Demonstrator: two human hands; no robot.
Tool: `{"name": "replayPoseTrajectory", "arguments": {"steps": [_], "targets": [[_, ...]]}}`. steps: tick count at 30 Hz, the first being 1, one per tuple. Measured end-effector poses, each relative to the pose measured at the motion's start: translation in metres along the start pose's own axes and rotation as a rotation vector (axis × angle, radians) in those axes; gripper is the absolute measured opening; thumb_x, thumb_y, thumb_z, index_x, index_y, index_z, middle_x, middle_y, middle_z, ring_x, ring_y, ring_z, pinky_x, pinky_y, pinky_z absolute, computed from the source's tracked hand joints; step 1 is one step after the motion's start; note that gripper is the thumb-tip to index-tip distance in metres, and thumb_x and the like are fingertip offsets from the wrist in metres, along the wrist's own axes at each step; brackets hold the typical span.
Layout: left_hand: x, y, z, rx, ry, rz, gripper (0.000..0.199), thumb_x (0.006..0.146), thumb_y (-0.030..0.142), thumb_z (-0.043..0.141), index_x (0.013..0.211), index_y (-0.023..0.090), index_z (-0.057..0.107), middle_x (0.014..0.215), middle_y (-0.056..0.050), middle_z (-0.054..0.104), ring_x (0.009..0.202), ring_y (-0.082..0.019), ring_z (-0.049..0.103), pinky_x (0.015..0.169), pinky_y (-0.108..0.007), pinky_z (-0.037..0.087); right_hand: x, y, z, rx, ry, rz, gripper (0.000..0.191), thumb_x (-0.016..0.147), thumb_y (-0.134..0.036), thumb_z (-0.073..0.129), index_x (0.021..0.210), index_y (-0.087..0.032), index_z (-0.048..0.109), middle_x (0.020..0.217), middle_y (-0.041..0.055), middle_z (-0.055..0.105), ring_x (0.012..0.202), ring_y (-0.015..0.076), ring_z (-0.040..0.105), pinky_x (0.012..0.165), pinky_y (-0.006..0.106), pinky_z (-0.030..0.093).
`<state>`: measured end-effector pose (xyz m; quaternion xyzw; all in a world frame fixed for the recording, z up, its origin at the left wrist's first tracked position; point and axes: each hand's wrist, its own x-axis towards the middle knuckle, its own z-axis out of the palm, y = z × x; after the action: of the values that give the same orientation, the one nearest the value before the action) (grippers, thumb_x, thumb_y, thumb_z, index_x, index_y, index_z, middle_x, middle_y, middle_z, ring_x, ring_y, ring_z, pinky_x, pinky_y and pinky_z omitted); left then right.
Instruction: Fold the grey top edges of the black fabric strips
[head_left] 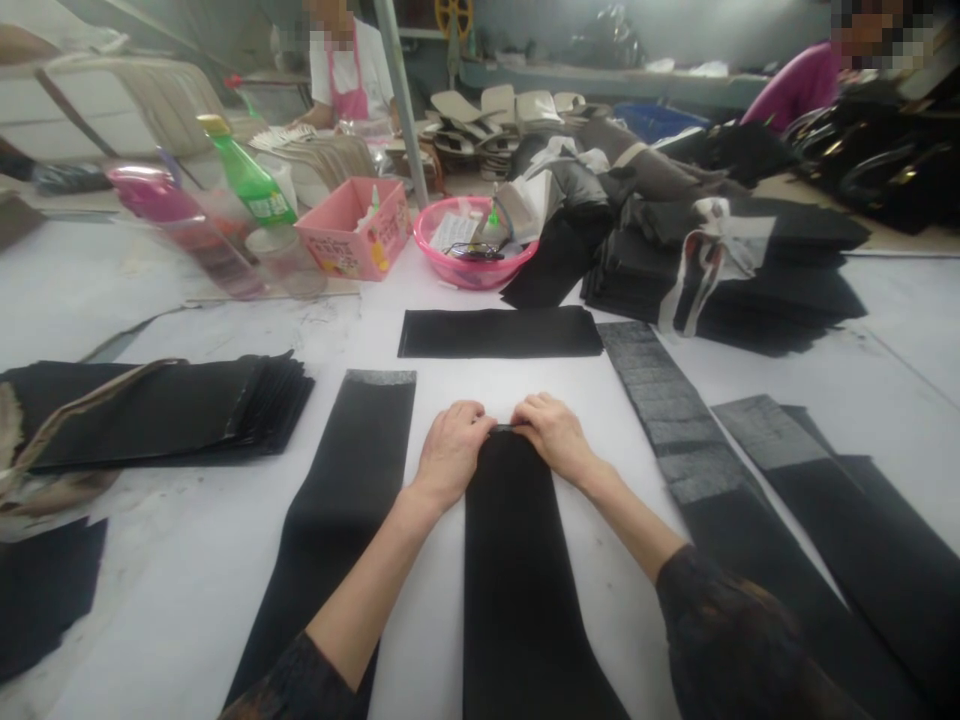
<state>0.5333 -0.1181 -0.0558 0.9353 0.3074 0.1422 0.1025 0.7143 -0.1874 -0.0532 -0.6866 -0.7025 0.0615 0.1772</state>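
A long black strip of sheet material (517, 560) runs from the near table edge up to both hands. My left hand (455, 445) pinches its far end at the left corner, fingers closed. At the right corner my right hand (553, 432) grips the same end, its fingers curled too. Between them a narrow shiny edge shows, seemingly folded over. Left of my left hand lies another black strip (352, 470) with a greyish band at its far end. Beyond the hands a short black piece (499, 332) lies crosswise.
Strips with grey ends (675, 430) lie at the right. A stack of black pieces (150, 410) sits left, a tied bundle (727, 260) back right. Behind are a pink basket (476, 268), a pink box (360, 235) and a green bottle (251, 175). People work farther back.
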Motion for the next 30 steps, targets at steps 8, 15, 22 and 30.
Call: {"name": "replayPoseTrajectory", "arguments": {"steps": [8, 15, 22, 30], "targets": [[-0.002, 0.002, 0.000, 0.044, 0.013, 0.063, 0.015, 0.092, 0.019, 0.050, 0.101, 0.020, 0.062, 0.101, -0.006, 0.058, 0.099, -0.021, 0.051, 0.084, -0.033, 0.043, -0.009, 0.007, 0.012, -0.021, 0.098, -0.126, 0.015, 0.094, -0.027, 0.053, 0.092, -0.023, 0.068, 0.091, 0.0030, 0.061, 0.089, 0.0173, 0.050, 0.078, 0.027, 0.037], [-0.002, 0.004, 0.002, 0.140, 0.015, 0.102, 0.026, 0.092, 0.017, 0.047, 0.117, 0.018, 0.056, 0.097, -0.006, 0.056, 0.099, -0.022, 0.050, 0.086, -0.035, 0.043, -0.012, 0.012, 0.023, -0.041, 0.209, -0.200, 0.015, 0.094, -0.022, 0.053, 0.094, -0.024, 0.068, 0.096, 0.0041, 0.059, 0.089, 0.0169, 0.049, 0.077, 0.029, 0.039], [-0.003, 0.004, 0.005, 0.195, 0.020, 0.134, 0.023, 0.093, 0.022, 0.048, 0.113, 0.020, 0.058, 0.094, -0.005, 0.055, 0.094, -0.022, 0.050, 0.084, -0.035, 0.044, -0.015, 0.014, 0.023, -0.040, 0.201, -0.220, 0.017, 0.094, -0.019, 0.052, 0.101, -0.023, 0.067, 0.095, 0.0042, 0.060, 0.089, 0.0173, 0.050, 0.077, 0.029, 0.041], [-0.004, 0.003, 0.008, 0.265, 0.021, 0.236, 0.023, 0.094, 0.017, 0.044, 0.113, 0.013, 0.057, 0.112, -0.011, 0.055, 0.119, -0.027, 0.044, 0.094, -0.039, 0.041, -0.021, 0.013, 0.018, -0.084, 0.116, -0.215, 0.024, 0.094, -0.018, 0.051, 0.113, -0.024, 0.064, 0.106, 0.0064, 0.060, 0.100, 0.0194, 0.050, 0.084, 0.033, 0.042]]}}
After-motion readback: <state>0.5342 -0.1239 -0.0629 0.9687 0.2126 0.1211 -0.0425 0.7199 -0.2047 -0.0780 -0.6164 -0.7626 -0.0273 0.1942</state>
